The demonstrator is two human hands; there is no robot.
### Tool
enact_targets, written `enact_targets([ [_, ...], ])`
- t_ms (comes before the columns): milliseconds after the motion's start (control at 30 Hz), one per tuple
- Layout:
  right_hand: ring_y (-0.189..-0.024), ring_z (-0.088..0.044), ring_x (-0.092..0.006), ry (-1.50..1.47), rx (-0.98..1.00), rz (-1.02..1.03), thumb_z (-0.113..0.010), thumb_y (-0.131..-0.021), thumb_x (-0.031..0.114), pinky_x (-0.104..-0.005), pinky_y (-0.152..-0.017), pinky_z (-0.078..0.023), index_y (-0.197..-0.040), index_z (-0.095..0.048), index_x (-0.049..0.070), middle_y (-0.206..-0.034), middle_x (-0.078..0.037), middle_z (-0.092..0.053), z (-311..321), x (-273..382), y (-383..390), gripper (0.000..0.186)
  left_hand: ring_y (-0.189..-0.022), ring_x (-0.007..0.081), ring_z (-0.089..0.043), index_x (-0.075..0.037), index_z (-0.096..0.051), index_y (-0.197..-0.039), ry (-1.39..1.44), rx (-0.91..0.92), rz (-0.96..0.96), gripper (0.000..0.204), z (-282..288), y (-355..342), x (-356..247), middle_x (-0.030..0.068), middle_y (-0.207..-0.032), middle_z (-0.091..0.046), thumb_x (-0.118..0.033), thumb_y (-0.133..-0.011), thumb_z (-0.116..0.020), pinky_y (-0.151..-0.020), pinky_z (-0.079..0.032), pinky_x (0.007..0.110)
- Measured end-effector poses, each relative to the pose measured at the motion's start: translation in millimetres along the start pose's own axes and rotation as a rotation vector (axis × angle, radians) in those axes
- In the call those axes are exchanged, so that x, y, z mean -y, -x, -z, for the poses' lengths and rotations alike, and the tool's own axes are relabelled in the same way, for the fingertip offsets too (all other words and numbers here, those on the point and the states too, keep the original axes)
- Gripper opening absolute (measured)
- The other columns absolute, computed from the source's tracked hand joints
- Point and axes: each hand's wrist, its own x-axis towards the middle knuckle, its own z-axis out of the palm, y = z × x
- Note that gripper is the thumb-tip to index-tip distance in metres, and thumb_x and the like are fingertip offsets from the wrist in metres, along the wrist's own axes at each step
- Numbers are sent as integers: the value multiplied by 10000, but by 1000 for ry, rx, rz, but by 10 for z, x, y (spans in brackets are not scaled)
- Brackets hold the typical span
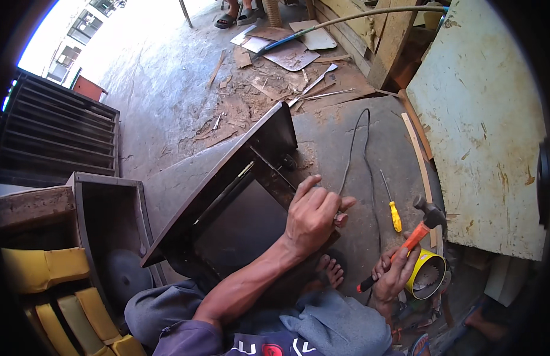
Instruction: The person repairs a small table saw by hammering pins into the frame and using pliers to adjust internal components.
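My right hand (395, 270) is wrapped around the orange and black handle of a claw hammer (415, 236), its dark head raised up and to the right. My left hand (313, 216) is closed at the right edge of a dark wooden furniture piece (239, 219). A short reddish-brown end sticks out of that fist; the rest of what it grips is hidden. The furniture piece stands tilted in front of my legs, showing a framed inner panel and a metal rail. To the right of it, a yellow-handled screwdriver (395, 216) lies on the floor.
Beside my right hand is a yellow tin (432, 293) with a toothed disc inside. A black cable (367, 154) and a wooden strip (418, 157) lie nearby. A worn pale board (476, 130) leans at right. Scraps (289, 56), yellow blocks (40, 270) and a louvred panel (55, 127) surround me.
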Motion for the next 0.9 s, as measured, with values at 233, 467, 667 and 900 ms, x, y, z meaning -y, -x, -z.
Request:
enact_targets([
  [233, -462, -315, -30, -19, 60, -80, -386, -1094, 334, -192, -411, -293, -1407, -392, 94, -679, 13, -384, 69, -50, 35, 395, -546, 249, -515, -33, -568, -717, 1, -57, 76, 164, 29, -32, 102, 79, -603, -463, 38, -781, -701, -962, -545, 475],
  [467, -452, -321, -23, 19, 79, -72, -390, -1092, 341, -182, -400, -285, -1397, -403, 93, -668, 19, -384, 62, -45, -38, 393, -546, 253, -515, -31, -563, -713, 41, -60, 91, 170, -1, -8, 93, 83, -605, -455, 51, -771, -700, -966, -545, 474],
  [667, -452, -326, -18, 46, 117, -57, -395, -1092, 342, -182, -402, -287, -1384, -409, 83, -667, 21, -390, 41, -34, -54, 390, -547, 249, -510, -33, -554, -706, 14, -49, 76, 182, 16, -18, 88, 83, -604, -451, 44, -769, -706, -970, -546, 475],
  [900, -448, -296, -23, 80, 165, -51, -376, -1099, 356, -193, -384, -274, -1435, -374, 117, -700, 20, -360, 61, -77, -71, 412, -552, 242, -513, -31, -553, -706, 16, -58, 100, 180, -15, -16, 112, 83, -603, -453, 37, -783, -701, -971, -550, 474],
])
